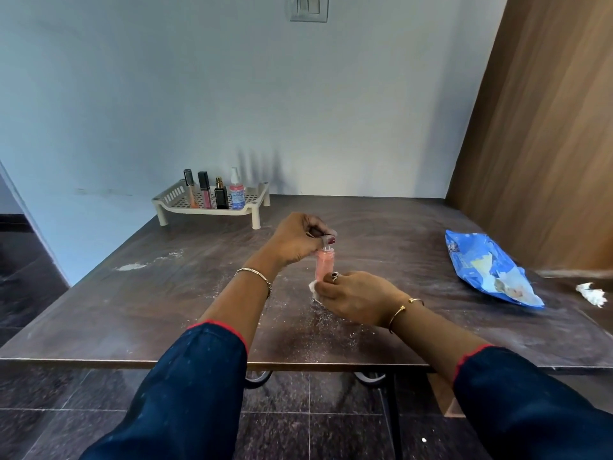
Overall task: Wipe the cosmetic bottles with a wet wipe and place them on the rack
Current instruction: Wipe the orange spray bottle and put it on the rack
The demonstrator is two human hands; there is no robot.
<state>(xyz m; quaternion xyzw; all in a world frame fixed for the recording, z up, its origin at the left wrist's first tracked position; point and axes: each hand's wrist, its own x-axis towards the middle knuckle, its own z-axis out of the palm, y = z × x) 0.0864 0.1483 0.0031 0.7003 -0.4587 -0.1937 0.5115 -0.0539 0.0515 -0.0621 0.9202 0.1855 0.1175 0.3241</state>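
Note:
A pink cosmetic bottle (324,264) stands upright above the middle of the dark table (166,293). My left hand (298,240) grips its top from above. My right hand (358,300) holds a white wet wipe (313,288) against the bottle's lower part. A beige rack (212,207) stands at the back left of the table. Several cosmetic bottles stand in it, among them a pink spray bottle (237,190) and a small black bottle (221,194).
A blue wet-wipe pack (487,267) lies on the right side of the table, with a crumpled white wipe (592,293) beyond it near the right edge. A wooden panel (547,127) rises at the right. White specks and smears mark the tabletop.

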